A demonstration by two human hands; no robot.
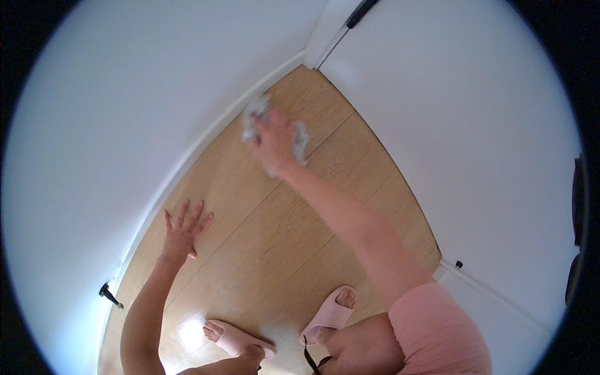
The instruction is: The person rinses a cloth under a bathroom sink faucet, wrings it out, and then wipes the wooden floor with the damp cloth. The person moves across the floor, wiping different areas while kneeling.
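Note:
My right hand presses a crumpled whitish cloth or wipe against the wood-plank floor, close to the white baseboard. Bits of the cloth stick out on both sides of the hand, and the hand is slightly blurred. My left hand rests on the floor with its fingers spread and nothing in it, beside the same baseboard.
A white wall rises on the left, with a black door stop low on it. To the right stands a white door with a small dark stopper near its lower corner. My feet wear pink slippers.

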